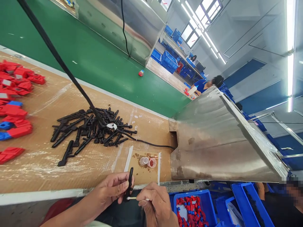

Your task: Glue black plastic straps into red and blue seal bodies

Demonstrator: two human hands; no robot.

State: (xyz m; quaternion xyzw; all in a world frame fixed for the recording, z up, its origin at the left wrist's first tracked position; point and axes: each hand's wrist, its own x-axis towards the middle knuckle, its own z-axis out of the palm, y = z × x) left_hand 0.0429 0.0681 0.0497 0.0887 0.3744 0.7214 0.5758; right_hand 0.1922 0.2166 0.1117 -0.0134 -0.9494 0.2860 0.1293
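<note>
Near the bottom centre, my left hand [111,190] grips a slim black plastic part [130,179], held upright between thumb and fingers. My right hand [157,201] pinches a thin stick with a white cotton tip [132,198], which meets the lower end of the black part. Behind my hands, two small clear cups [151,163] stand on the cardboard between two white tape strips; one holds reddish liquid. A heap of similar black parts [94,129] lies further left on the cardboard.
Red and blue parts [16,119] lie at the far left. A black cable [59,58] crosses the cardboard bench [47,170]. Behind runs a green belt [94,60]. A metal panel [213,135] rises at the right, with a blue bin [210,201] below. Other people sit at the right.
</note>
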